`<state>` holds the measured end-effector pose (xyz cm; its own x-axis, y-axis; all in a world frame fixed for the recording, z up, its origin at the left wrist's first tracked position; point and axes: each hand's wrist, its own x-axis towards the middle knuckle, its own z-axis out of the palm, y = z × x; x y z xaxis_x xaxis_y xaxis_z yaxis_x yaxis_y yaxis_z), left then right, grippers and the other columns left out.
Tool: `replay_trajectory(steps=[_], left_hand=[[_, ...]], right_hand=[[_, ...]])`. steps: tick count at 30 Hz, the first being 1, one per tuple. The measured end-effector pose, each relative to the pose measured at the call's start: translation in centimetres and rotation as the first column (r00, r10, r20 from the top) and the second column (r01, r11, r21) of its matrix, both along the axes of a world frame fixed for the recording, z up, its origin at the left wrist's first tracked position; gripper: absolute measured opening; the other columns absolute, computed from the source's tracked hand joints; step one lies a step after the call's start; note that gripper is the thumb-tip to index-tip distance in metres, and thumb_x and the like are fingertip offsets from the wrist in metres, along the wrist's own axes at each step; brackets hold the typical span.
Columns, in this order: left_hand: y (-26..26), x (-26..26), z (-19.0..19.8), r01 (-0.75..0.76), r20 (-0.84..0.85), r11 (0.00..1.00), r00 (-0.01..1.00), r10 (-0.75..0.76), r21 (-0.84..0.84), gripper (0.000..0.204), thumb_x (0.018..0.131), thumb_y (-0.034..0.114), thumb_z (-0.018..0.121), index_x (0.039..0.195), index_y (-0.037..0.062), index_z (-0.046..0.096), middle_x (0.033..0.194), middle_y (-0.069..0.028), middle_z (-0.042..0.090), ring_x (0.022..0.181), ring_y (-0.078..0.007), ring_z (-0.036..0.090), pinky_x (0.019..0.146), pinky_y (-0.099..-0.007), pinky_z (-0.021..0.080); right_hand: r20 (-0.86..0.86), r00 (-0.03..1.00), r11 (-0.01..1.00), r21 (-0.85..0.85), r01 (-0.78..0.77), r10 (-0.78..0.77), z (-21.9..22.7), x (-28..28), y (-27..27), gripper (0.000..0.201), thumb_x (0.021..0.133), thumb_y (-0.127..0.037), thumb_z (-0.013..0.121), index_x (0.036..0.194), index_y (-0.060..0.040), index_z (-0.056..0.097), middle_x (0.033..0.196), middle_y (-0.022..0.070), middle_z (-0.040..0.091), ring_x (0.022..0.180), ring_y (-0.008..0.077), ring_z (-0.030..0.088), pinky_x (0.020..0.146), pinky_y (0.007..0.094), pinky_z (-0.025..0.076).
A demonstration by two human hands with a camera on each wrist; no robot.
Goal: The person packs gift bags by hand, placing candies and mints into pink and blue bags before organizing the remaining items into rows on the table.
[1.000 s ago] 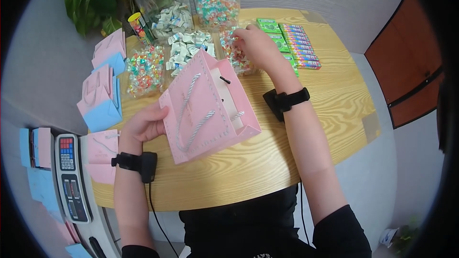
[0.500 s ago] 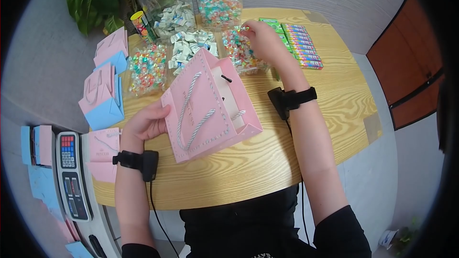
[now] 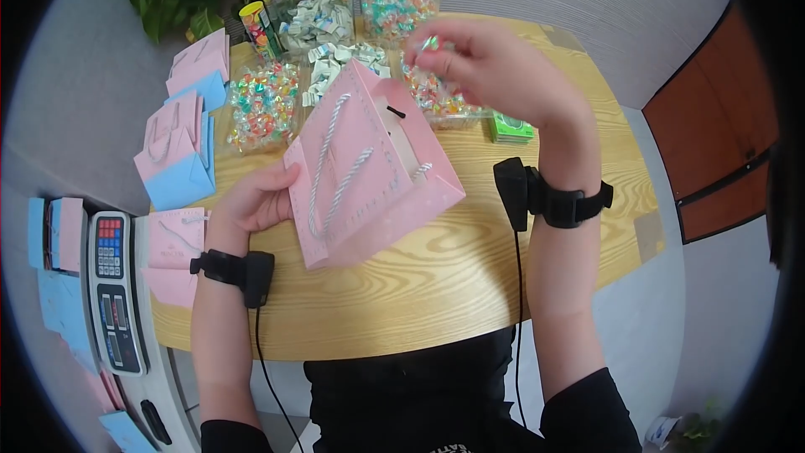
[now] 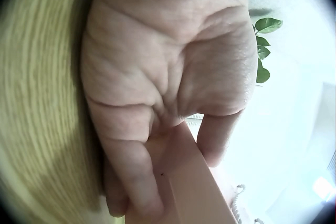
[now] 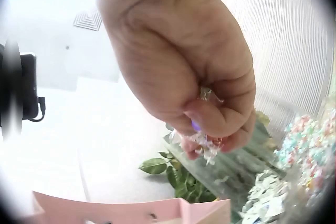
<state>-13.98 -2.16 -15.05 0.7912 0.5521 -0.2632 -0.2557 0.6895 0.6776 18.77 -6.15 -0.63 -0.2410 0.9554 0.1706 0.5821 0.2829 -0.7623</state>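
The pink gift bag with silvery rope handles leans over the table, its mouth facing right. My left hand grips the bag's left bottom edge between thumb and fingers; the left wrist view shows the pink corner within that hand. Raised above the right-hand tray of wrapped candies, my right hand pinches some shiny wrapped candies. In the right wrist view, clear wrappers poke out between the curled fingers of the hand, above the bag's rim.
Another candy tray, white packets and clear bins line the table's back. A green box stack sits right of the trays. Folded pink and blue bags lie at the left edge, beside a scale.
My right hand has lifted from the candy tray with candies in its fingers and turned palm inward, closer to the camera. The left hand still holds the bag in much the same pose.
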Motion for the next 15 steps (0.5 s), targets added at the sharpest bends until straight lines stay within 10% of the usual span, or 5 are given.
replay_trajectory(steps=[3,6,7,15], left_hand=[[-0.2,0.2,0.3,-0.004,0.025,1.000,1.000,0.003,0.015,0.056,0.096,0.016,0.056,0.142,-0.0044,0.031,0.134,-0.0175,0.052,0.119,-0.0260,0.057,0.102,-0.0383,0.049],[-0.4,0.4,0.5,-0.009,0.051,0.999,0.999,0.007,0.044,0.054,0.096,0.016,0.055,0.141,-0.0055,0.033,0.134,-0.0181,0.052,0.118,-0.0263,0.058,0.101,-0.0386,0.049],[-0.4,0.4,0.4,-0.005,0.047,0.999,0.999,0.003,0.042,0.054,0.096,0.016,0.055,0.141,-0.0055,0.033,0.134,-0.0181,0.052,0.118,-0.0263,0.058,0.101,-0.0386,0.049],[0.0,0.1,0.1,0.024,0.047,0.999,0.999,-0.026,0.048,0.052,0.097,0.015,0.053,0.141,-0.0054,0.034,0.133,-0.0177,0.053,0.119,-0.0263,0.057,0.101,-0.0384,0.049]], right_hand=[[0.122,0.947,0.954,-0.082,-0.288,0.296,0.0,-1.3,-0.9,0.018,0.096,-0.015,0.055,0.110,-0.0087,0.064,0.090,0.0022,0.065,0.074,0.0108,0.061,0.066,0.0278,0.050],[0.184,0.941,0.954,-0.156,-0.255,0.282,-0.2,-3.2,-1.4,0.022,0.092,-0.006,0.053,0.112,-0.0068,0.063,0.091,0.0069,0.067,0.074,0.0156,0.062,0.068,0.0306,0.051],[0.221,0.924,0.950,-0.051,-0.308,0.311,-1.0,-3.8,-1.0,0.025,0.089,-0.006,0.053,0.111,-0.0080,0.066,0.095,0.0163,0.067,0.083,0.0285,0.066,0.069,0.0383,0.053],[0.388,0.873,0.955,-0.146,-0.257,0.295,-3.2,-5.6,-0.9,0.023,0.077,-0.006,0.062,0.098,-0.0015,0.070,0.089,0.0199,0.068,0.073,0.0326,0.069,0.059,0.0423,0.055]])
